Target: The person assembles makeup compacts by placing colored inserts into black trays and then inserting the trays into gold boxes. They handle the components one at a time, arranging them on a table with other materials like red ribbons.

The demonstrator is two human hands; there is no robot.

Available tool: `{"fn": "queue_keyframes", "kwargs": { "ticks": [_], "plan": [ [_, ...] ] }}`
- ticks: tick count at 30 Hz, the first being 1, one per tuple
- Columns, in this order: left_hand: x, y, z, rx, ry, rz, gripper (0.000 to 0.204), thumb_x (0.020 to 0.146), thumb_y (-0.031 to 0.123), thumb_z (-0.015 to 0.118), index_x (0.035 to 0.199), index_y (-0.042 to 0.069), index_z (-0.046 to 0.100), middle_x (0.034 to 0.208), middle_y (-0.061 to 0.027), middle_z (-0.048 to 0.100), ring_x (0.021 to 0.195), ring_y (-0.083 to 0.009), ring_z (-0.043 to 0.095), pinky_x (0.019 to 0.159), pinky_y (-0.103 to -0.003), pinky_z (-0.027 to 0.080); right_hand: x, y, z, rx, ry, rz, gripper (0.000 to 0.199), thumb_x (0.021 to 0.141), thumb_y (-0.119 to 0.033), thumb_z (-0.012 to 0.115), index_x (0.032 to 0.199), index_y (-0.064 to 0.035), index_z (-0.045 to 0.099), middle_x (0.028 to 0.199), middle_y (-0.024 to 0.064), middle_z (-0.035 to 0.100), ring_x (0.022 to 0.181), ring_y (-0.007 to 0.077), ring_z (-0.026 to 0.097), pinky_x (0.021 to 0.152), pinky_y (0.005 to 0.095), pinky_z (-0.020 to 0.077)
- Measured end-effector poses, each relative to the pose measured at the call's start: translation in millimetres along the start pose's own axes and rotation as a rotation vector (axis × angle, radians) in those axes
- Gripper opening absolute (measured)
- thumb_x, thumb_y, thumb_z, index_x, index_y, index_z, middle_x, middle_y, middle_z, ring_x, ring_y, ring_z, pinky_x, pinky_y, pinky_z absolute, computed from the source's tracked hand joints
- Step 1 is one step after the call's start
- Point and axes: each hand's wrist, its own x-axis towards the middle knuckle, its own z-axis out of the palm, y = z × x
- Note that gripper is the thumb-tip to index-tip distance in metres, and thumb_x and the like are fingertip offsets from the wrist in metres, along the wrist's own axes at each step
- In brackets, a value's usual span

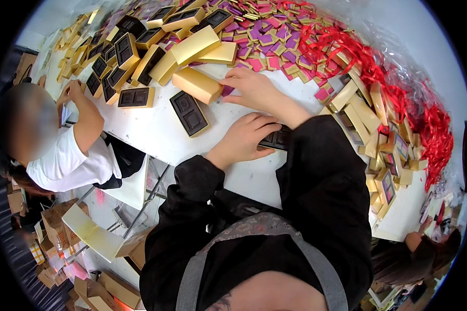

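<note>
My left hand [246,139] is closed over the near end of a box with a dark moulded insert [276,139], which lies on the white table and is partly hidden by my right sleeve. My right hand [257,92] reaches across beyond it, thumb and forefinger around a small purple square piece [227,90]. That piece sits right beside the end of a gold box [197,85] lying closed side up. Left of my hands, a gold-edged box with a dark insert [190,113] lies face up, apart from both.
A heap of gold boxes with dark inserts [124,51] covers the far left. Pink and purple square pieces [267,39] spread behind. Red ribbons [329,44] and gold boxes [366,116] pile at right. A co-worker in white [62,160] sits left, another person [415,259] lower right.
</note>
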Motion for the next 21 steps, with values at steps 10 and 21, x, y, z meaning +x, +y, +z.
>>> {"fn": "queue_keyframes", "kwargs": {
  "ticks": [10,21],
  "plan": [
    [-16.3,9.4,6.0,-0.072,0.108,-0.257,0.076,0.061,0.013,0.083,0.126,0.008,0.045,0.117,-0.0133,0.054,0.109,-0.0329,0.054,0.091,-0.038,0.047,-72.3,5.5,-52.0,0.031,0.074,0.442,0.017,0.086,-0.018,0.066,0.097,-0.0045,0.068,0.087,0.0078,0.069,0.075,0.0188,0.066,0.068,0.0302,0.0523],
    [-16.0,12.3,19.0,0.067,0.221,-0.254,0.085,0.064,0.022,0.084,0.133,0.001,0.039,0.107,-0.0146,0.059,0.099,-0.0326,0.057,0.085,-0.039,0.047,-116.2,-82.2,-22.5,-0.184,0.412,0.298,0.020,0.070,-0.002,0.069,0.090,-0.0059,0.067,0.075,0.0071,0.060,0.073,0.0243,0.062,0.069,0.0344,0.0500]
  ]
}}
